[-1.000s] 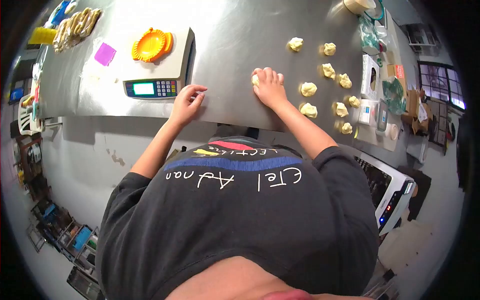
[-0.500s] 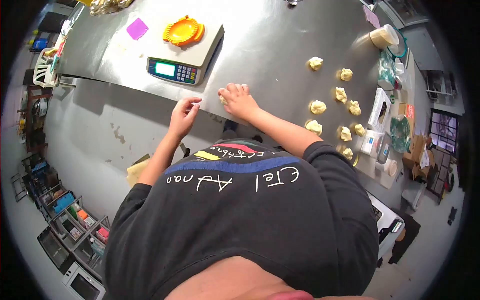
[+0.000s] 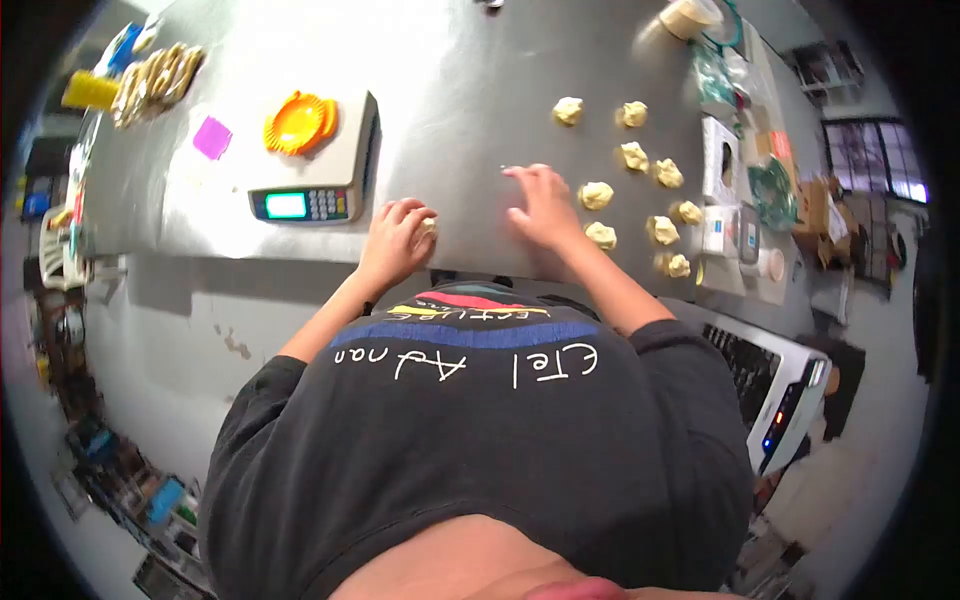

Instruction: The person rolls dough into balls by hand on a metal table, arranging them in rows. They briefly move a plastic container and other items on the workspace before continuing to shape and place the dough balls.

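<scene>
My left hand (image 3: 398, 238) is at the table's near edge, below the scale. Its fingers curl round a small lump of pale dough (image 3: 428, 228), mostly hidden by the hand. My right hand (image 3: 545, 207) is over the steel table (image 3: 470, 120), fingers stretched forward and thumb apart, holding nothing visible. A tiny pale speck shows by its index fingertip. To its right lie several rough dough lumps, the nearest being one lump (image 3: 596, 195) beside the hand. The digital scale (image 3: 345, 150) has a lit display and carries an orange ridged dumpling mould (image 3: 300, 124).
Left of the scale lies a purple square (image 3: 212, 138). Bagged brown items (image 3: 158, 85) are at the far left. At the right stand a tub (image 3: 690, 17), a white box (image 3: 719, 160) and plastic bags (image 3: 772, 195). A white appliance (image 3: 790, 400) stands below right.
The dough lump has passed from my right hand to my left. My right hand has moved right and forward, its fingers opening. The whole view has shifted.
</scene>
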Demonstrator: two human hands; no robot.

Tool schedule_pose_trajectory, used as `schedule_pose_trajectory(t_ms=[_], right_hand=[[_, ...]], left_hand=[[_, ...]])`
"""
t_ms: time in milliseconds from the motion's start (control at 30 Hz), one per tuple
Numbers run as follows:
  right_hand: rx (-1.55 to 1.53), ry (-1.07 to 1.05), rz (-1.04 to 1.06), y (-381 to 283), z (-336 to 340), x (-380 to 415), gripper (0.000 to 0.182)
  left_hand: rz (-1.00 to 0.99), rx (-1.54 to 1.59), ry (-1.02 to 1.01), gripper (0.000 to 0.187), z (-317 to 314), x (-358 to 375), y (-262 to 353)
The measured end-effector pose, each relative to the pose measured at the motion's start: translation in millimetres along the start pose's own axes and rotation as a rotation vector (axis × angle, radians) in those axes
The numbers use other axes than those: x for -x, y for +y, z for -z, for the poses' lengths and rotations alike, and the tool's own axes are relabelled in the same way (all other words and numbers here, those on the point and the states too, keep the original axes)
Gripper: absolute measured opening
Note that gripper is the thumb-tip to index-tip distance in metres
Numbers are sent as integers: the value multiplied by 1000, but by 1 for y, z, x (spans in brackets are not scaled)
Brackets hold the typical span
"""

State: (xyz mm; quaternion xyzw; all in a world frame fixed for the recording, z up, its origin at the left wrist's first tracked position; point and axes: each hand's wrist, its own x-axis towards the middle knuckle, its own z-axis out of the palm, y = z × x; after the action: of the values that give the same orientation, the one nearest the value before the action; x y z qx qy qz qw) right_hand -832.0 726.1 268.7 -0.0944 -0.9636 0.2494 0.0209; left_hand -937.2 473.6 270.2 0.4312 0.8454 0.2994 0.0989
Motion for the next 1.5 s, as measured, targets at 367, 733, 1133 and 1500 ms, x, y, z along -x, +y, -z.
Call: schedule_pose_trajectory(t_ms=[367,733,1133,1500], right_hand=[[101,300,-470,72,-14,98,46],[69,300,-113,17,-48,-47,43],[294,68,-292,8,-59,-73,40],[-180,502,-535,26,44,55,52]], left_hand=[[-187,109,-75,20,-23,-122,2],[20,312,-92,20,29,-81,-23],[113,390,-141,21,40,-45,-31],[-234,219,-472,33,-42,-134,50]])
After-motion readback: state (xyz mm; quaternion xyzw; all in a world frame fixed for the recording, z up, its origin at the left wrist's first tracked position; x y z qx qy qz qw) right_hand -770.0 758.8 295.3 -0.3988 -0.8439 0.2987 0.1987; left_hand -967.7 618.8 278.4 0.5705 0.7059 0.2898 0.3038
